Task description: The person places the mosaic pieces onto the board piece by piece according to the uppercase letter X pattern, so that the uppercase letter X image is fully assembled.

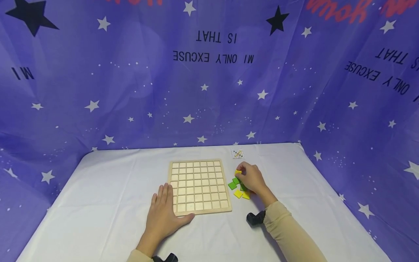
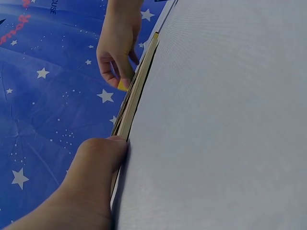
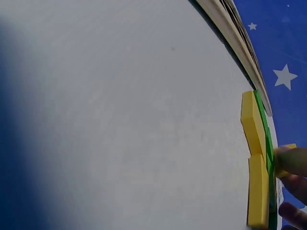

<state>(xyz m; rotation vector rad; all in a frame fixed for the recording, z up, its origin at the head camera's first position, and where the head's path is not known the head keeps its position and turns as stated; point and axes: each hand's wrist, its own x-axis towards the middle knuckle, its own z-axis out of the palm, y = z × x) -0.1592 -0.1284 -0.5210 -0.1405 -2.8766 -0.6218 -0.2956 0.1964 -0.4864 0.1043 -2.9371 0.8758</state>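
Observation:
A square wooden grid board (image 1: 200, 211) lies on the white table. My left hand (image 1: 162, 214) rests at its lower left corner, fingers straight along the left edge and thumb at the front edge. To the right of the board, my right hand (image 1: 253, 179) pinches a yellow square tile (image 1: 238, 172) between thumb and fingers. That yellow tile also shows in the left wrist view, by the fingertips. Just below this hand lie green tiles (image 1: 232, 186) and yellow tiles (image 1: 238, 194) in a loose cluster, partly hidden by the hand. The board's cells hold no coloured tiles.
A small printed pattern card (image 1: 238, 154) lies near the table's back edge, beyond the right hand. Purple star-printed cloth (image 1: 183, 87) hangs behind and beside the white table (image 1: 108, 196). Each wrist wears a black camera mount (image 1: 255, 218).

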